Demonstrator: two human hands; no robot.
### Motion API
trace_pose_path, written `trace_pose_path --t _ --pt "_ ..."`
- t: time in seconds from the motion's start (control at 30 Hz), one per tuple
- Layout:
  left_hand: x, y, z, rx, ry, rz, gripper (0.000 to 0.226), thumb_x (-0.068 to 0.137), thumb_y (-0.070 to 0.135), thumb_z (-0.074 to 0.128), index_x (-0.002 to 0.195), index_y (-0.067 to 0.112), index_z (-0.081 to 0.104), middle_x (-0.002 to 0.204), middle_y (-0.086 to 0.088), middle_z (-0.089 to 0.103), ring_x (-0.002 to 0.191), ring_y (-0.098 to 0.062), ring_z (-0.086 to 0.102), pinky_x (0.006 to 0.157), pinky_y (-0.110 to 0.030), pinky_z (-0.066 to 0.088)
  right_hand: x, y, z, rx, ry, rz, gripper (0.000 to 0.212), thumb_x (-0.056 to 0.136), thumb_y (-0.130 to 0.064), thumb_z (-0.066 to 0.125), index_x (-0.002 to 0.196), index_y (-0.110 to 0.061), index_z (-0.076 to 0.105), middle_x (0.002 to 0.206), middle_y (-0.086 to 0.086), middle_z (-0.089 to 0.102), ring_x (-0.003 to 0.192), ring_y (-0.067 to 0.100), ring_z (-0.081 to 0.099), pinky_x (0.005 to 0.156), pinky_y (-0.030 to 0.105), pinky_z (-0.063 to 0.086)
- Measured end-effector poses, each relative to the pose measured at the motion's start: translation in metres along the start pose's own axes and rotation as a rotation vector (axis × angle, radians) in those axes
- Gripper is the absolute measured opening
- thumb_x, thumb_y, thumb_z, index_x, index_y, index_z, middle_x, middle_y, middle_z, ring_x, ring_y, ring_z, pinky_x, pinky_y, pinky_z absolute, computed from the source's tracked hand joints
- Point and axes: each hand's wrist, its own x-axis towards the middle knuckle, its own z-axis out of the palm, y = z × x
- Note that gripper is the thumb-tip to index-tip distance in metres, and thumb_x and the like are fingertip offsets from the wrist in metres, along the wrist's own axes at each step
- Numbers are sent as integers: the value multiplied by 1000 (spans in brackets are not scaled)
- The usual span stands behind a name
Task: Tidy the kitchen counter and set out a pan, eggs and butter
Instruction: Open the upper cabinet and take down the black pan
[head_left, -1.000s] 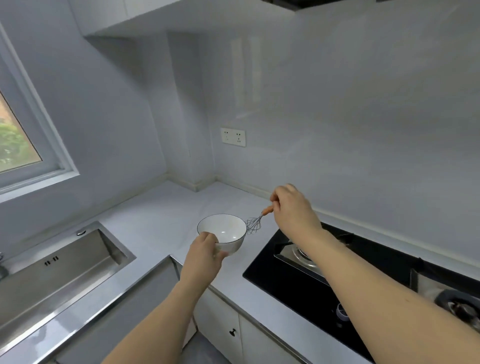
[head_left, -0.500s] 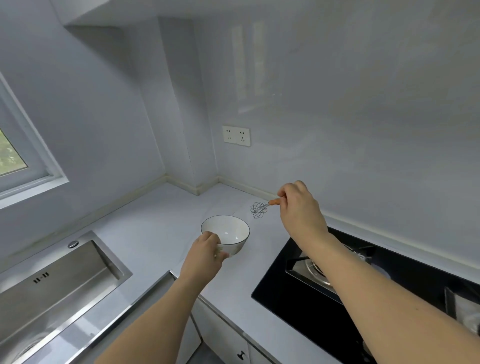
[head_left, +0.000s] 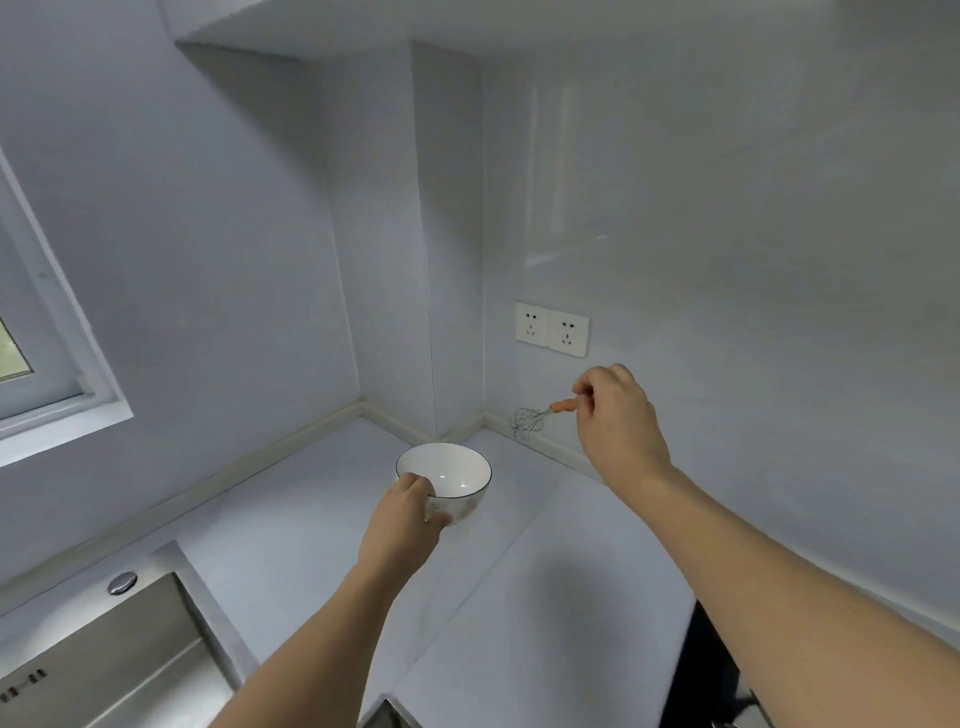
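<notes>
Left hand clamped on near rim of white bowl, low over bench centre. Right hand pinching orange handle of small whisk, far right near wall. Bowl: likely ceramic, rigid, fragile, slippery; support underneath. Whisk: light, springy wires; hold at handle.

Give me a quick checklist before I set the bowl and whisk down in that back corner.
1. Left hand grip on the bowl rim: ok.
2. Right hand pinching the whisk by its orange handle: ok.
3. Bowl empty, nothing to spill: ok.
4. Counter in the corner free of clutter: ok.
5. Whisk wires clear of the wall socket: ok.
6. Whisk head touching the wall: cannot tell.
</notes>
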Motion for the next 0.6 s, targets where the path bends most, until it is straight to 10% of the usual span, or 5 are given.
trace_pose_path --t 0.23,0.37,0.6 --pt "98 -98 -11 -57 15 -75 20 87 26 65 93 9 55 106 0 53 91 -25 54 63 -30 35 84 -60 109 78 -9 -41 19 98 -3 40 93 -9 57 101 -5 46 65 -23 50 56 13 35" --pt "132 -146 -12 -49 8 -95 22 86 25 67 98 8 60 107 -1 57 98 -25 54 67 -27 32 109 -74 159 122 14 -76 15 97 -7 47 89 -10 59 99 -2 51 81 2 64 70 28 48" --pt "193 -219 1 -67 -54 -174 16 81 21 69 88 10 60 98 3 53 84 -19 49 64 -26 33 144 -97 240 174 4 -85 11 92 -5 55 88 -11 63 93 -5 53 71 0 53 66 21 43"
